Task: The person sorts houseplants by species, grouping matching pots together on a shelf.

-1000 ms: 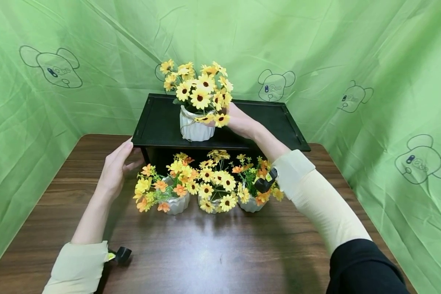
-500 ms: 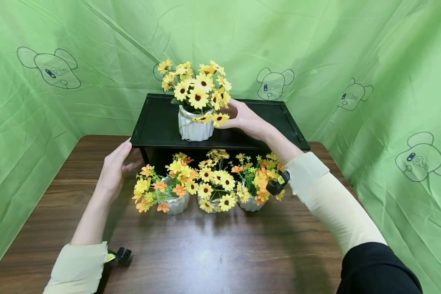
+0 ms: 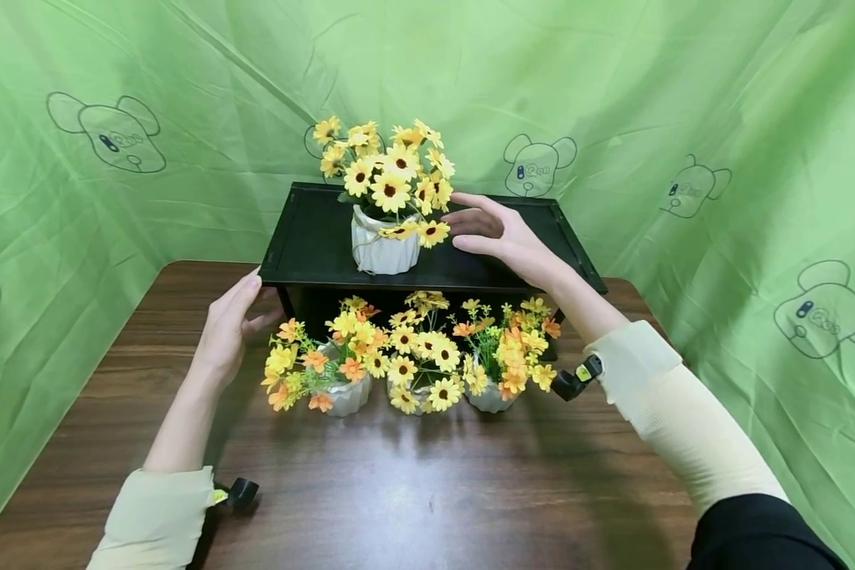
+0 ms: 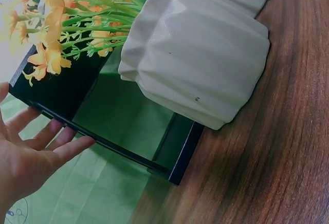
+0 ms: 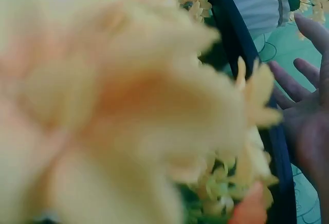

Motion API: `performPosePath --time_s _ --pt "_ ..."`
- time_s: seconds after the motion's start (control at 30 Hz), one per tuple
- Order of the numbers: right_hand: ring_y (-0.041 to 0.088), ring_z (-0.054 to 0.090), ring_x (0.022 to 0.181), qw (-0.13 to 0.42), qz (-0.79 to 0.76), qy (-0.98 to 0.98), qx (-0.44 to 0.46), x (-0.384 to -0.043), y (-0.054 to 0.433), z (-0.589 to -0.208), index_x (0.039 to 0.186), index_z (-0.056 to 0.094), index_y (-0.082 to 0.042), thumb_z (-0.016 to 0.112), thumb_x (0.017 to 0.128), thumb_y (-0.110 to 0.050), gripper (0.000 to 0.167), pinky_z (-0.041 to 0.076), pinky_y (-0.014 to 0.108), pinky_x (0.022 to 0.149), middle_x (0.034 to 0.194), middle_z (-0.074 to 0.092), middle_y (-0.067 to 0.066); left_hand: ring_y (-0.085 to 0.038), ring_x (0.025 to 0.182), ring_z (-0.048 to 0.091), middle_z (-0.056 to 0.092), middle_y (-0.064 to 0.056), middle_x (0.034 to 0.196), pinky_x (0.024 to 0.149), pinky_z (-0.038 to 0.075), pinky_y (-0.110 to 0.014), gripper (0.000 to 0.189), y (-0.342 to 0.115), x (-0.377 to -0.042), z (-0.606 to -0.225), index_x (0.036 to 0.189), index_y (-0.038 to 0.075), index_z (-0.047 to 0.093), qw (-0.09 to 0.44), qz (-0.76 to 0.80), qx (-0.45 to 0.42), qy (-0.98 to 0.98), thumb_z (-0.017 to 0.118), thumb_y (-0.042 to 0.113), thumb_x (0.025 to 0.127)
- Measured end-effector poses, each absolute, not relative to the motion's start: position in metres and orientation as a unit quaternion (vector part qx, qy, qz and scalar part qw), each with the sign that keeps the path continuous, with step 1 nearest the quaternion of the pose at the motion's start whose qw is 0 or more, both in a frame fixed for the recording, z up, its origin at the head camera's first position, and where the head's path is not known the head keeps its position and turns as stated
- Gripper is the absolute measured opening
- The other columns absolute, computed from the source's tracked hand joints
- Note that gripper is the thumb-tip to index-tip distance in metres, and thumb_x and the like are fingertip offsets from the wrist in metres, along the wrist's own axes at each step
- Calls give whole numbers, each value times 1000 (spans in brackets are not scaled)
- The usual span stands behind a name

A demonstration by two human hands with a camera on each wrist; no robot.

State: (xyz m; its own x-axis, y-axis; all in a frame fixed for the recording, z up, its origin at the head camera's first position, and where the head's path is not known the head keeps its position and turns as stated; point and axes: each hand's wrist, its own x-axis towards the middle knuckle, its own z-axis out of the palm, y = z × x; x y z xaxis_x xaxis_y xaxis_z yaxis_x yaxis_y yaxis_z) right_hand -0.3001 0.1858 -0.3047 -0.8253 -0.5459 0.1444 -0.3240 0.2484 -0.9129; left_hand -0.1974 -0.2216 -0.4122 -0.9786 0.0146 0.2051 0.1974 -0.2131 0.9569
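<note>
A white ruffled pot of yellow daisies (image 3: 385,241) stands upright on top of a black shelf (image 3: 306,253). Just right of its blooms is my right hand (image 3: 502,237), fingers spread and nothing held; it is apart from the pot. My left hand (image 3: 229,324) touches the shelf's left front corner. In the left wrist view, the left fingers (image 4: 64,147) lie fairly straight against the shelf's side frame. Under the shelf's front edge stand an orange-and-yellow flower pot (image 3: 345,396), a yellow daisy pot (image 3: 422,372) and another orange-and-yellow flower pot (image 3: 490,396).
The shelf stands on a brown wooden table (image 3: 399,491). A green cloth backdrop (image 3: 613,95) with bear drawings hangs behind and at both sides. Blurred petals (image 5: 128,111) close to the camera hide much of the right wrist view.
My right hand lets go of the daisy pot and draws back to the right, its fingers opening. The pot stays put on the shelf, and my left hand stays at the corner.
</note>
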Motion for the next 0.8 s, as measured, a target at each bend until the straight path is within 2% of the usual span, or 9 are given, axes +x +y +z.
performPosePath --time_s 0.13,0.3,0.47,0.57,0.8 --pt "24 58 135 81 -536 788 -293 -292 194 -303 156 44 -30 69 100 -23 62 48 38 115 147 60 7 -12 121 57 61 13 139 93 60 -21 50 -221 -198 -413 154 9 48 60 -776 -85 -622 51 32 109" --pt "26 58 136 60 -558 776 -288 -281 203 -304 155 46 -25 69 100 -22 60 54 31 108 148 57 16 -12 121 57 61 13 139 93 60 -21 51 -221 -198 -414 154 9 48 60 -775 -86 -624 51 32 109" --pt "33 59 134 45 -602 745 -282 -269 211 -306 153 49 -21 62 102 -10 54 58 36 104 147 56 22 -13 119 56 62 14 136 93 60 -20 50 -220 -198 -413 154 10 48 60 -769 -84 -631 50 33 110" --pt "34 59 133 33 -618 738 -268 -261 216 -307 152 50 -20 60 103 -7 51 58 39 104 144 59 19 -13 118 55 62 14 135 93 60 -20 50 -220 -197 -413 154 10 49 61 -768 -81 -632 50 33 110" --pt "34 64 124 -14 -638 733 -235 -243 220 -309 146 54 -10 68 100 -13 48 60 38 99 132 66 11 -14 118 54 62 14 135 92 60 -20 50 -221 -196 -411 154 10 49 62 -766 -77 -635 50 33 109"
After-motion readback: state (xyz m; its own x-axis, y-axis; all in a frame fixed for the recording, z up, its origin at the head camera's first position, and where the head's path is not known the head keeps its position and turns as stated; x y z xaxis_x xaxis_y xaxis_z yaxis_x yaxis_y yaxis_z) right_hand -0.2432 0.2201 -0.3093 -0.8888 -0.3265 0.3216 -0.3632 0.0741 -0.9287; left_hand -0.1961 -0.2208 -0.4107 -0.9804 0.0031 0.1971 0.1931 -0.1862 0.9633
